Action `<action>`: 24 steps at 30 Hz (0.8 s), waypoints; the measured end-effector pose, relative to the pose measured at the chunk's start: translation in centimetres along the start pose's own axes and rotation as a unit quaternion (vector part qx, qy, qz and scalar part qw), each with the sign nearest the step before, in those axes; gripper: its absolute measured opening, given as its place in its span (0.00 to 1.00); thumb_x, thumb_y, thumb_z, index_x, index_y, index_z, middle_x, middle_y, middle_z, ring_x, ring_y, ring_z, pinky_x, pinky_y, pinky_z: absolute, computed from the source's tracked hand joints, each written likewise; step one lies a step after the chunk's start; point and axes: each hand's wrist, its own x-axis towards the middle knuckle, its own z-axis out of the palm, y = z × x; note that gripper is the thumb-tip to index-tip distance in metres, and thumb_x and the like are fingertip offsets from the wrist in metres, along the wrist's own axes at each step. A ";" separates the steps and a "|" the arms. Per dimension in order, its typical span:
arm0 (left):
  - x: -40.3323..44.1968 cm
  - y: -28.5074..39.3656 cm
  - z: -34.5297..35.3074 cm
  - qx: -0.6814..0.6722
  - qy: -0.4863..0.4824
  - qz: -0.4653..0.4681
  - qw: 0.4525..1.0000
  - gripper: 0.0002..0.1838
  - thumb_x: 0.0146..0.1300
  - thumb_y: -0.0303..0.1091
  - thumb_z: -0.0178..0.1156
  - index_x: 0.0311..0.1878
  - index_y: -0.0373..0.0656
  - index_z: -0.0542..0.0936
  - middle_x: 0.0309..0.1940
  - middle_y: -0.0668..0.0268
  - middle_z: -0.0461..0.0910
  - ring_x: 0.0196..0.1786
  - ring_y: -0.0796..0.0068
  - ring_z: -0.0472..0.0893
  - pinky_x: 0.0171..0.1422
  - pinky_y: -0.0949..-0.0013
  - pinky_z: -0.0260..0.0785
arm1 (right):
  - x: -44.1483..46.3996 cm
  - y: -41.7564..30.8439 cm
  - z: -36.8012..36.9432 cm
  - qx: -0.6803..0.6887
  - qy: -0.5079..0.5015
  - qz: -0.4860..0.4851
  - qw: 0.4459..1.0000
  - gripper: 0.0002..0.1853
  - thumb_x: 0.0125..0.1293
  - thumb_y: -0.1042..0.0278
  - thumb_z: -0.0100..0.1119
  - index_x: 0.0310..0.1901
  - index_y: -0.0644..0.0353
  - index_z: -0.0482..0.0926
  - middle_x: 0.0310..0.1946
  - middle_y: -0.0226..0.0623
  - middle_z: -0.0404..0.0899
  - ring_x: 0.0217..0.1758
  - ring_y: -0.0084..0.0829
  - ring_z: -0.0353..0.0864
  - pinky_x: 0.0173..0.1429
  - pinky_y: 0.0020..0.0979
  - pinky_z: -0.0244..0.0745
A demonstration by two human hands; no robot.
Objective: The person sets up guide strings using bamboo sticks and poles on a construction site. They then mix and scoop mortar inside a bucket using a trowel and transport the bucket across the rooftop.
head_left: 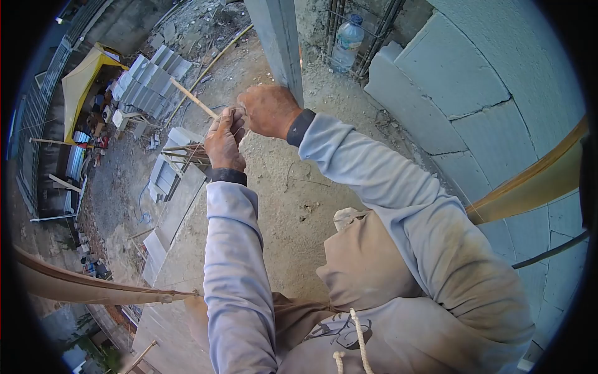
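My left hand is closed, with thumb and fingertips pinched together. A thin, light wooden stick slants up and left from those fingertips and appears to be held in them. My right hand is curled right beside it, and the two hands meet at the fingers. Whatever is between the right fingers is hidden or too small to make out. Just behind the right hand stands a grey upright post. Below both hands lies a rough concrete surface.
A block wall rises on the right. A plastic water bottle stands by steel bars. On the lower ground are stacked blocks, a yellow canopy and a wooden frame. The slab's edge drops off at left.
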 end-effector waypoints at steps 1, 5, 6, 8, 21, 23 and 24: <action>0.6 -0.1 0.1 -0.020 -0.019 0.004 1.000 0.13 0.64 0.39 0.59 0.43 0.40 0.80 0.34 0.66 0.82 0.32 0.79 0.79 0.36 0.77 0.71 | -0.7 0.1 0.1 0.024 0.032 -0.019 0.999 0.08 0.56 0.65 0.56 0.32 0.61 0.78 0.30 0.48 0.80 0.39 0.44 0.81 0.46 0.39 0.75; 1.0 0.8 2.1 0.015 0.014 -0.005 1.000 0.11 0.64 0.36 0.58 0.42 0.37 0.80 0.33 0.63 0.82 0.33 0.76 0.81 0.37 0.75 0.74 | -3.9 1.5 -3.8 0.265 -0.112 -0.003 0.958 0.14 0.60 0.60 0.57 0.36 0.64 0.81 0.31 0.44 0.81 0.36 0.37 0.80 0.45 0.32 0.75; 1.0 1.0 2.5 0.027 0.018 -0.011 0.999 0.11 0.65 0.36 0.58 0.43 0.37 0.80 0.34 0.62 0.83 0.34 0.74 0.82 0.38 0.75 0.75 | -4.7 2.8 -5.3 0.353 -0.192 0.059 0.914 0.15 0.61 0.58 0.56 0.37 0.65 0.81 0.31 0.40 0.81 0.35 0.33 0.80 0.43 0.30 0.75; 1.3 0.8 3.2 0.050 0.008 -0.020 0.999 0.12 0.65 0.36 0.57 0.45 0.37 0.79 0.37 0.61 0.82 0.37 0.73 0.83 0.40 0.75 0.76 | -6.0 6.3 -6.9 0.438 -0.259 0.170 0.844 0.16 0.64 0.58 0.54 0.38 0.64 0.81 0.30 0.35 0.81 0.33 0.26 0.79 0.40 0.26 0.74; 1.2 0.3 8.1 0.101 -0.039 -0.046 0.993 0.12 0.66 0.38 0.56 0.45 0.39 0.79 0.38 0.64 0.82 0.41 0.75 0.82 0.43 0.75 0.75 | 2.1 15.0 2.7 0.623 -0.172 0.214 0.732 0.14 0.61 0.56 0.58 0.42 0.55 0.80 0.37 0.30 0.81 0.39 0.23 0.78 0.47 0.31 0.72; 1.4 -0.2 8.3 0.094 -0.032 -0.050 0.994 0.12 0.66 0.38 0.55 0.45 0.39 0.78 0.38 0.64 0.82 0.40 0.75 0.82 0.43 0.75 0.75 | 2.4 15.8 2.8 0.625 -0.214 0.199 0.724 0.18 0.59 0.52 0.60 0.45 0.56 0.78 0.42 0.32 0.80 0.43 0.25 0.78 0.50 0.32 0.71; 1.7 -0.5 8.0 0.087 -0.034 -0.051 0.994 0.12 0.66 0.37 0.55 0.45 0.39 0.78 0.38 0.64 0.82 0.40 0.75 0.82 0.43 0.75 0.75 | 2.5 15.9 2.5 0.616 -0.232 0.198 0.727 0.21 0.59 0.51 0.62 0.48 0.57 0.77 0.44 0.33 0.80 0.46 0.26 0.78 0.52 0.34 0.72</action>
